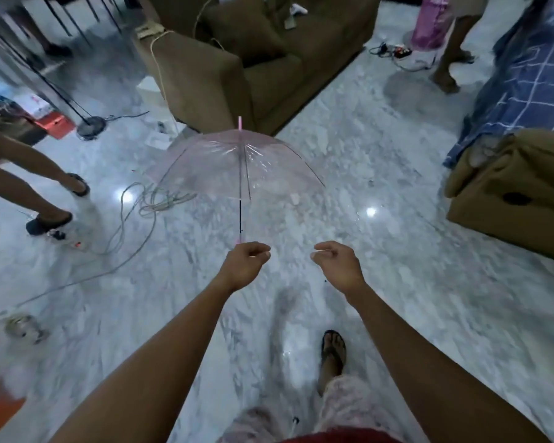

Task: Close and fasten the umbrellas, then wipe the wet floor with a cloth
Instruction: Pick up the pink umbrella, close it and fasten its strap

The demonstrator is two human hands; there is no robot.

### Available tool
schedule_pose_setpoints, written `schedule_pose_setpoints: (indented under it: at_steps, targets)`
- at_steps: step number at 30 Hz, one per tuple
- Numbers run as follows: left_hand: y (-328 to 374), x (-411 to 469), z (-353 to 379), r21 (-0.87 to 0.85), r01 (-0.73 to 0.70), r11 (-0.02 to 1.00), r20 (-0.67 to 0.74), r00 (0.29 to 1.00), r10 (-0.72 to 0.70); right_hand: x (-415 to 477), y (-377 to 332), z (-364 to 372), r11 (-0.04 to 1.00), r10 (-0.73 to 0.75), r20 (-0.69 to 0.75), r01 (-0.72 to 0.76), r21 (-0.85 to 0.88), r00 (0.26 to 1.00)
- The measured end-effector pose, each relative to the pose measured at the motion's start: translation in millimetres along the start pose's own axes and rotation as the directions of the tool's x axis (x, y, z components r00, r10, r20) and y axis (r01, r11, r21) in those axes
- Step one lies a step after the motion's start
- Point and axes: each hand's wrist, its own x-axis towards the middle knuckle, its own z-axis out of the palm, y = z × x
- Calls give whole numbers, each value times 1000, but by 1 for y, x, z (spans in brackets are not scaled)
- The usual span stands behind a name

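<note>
An open umbrella (237,161) with a clear, pink-tinted canopy and a pink tip hangs over the marble floor (381,174), its top pointing away from me. Its dark shaft runs down to my left hand (245,262), which grips the pink handle. My right hand (335,263) is level with the left and a hand's width to its right, fingers curled. It pinches a thin pale strip that looks like the canopy's near rim. No cloth is in view.
A brown sofa (237,59) stands behind the umbrella. Blue checked bedding (525,91) and a brown covered box (509,193) are at right. Cables (147,199) trail across the floor at left near another person's legs (29,174). A second person (451,43) stands far right. My sandalled foot (333,350) is below.
</note>
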Motion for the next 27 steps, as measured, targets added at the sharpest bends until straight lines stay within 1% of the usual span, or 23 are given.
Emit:
schedule_pose_setpoints:
  at_steps: [2,5,9,11,16,18,21,24,27]
  targets:
    - [1,30,-21,-32,44,999,-55,997,-46,40,-21,18,997,-13,55,17,-77,998]
    - [-7,59,-49,-88,100,991,-97,989,-108,85,-48,57,979,-25,155,55,-194,988]
    - [-38,97,-93,-152,179,972,-84,978,-193,128,-76,126,970,31,227,26,-243,973]
    - [-64,121,-117,-183,208,961,-54,974,-221,146,-80,162,964,57,249,12,-267,967]
    - [-136,197,-159,-140,222,965,24,975,-221,204,-67,248,952,137,195,-75,-295,971]
    - [-180,252,-169,-117,207,971,58,978,-201,248,-41,294,949,196,141,-151,-275,971]
    - [-244,338,-163,-101,188,977,61,981,-182,319,1,356,944,281,73,-262,-198,957]
    - [-294,426,-143,-80,138,987,59,989,-134,402,43,403,958,251,43,-242,-155,967]
    - [-341,512,-111,-80,70,994,47,997,-66,490,79,434,972,193,24,-188,-140,981]
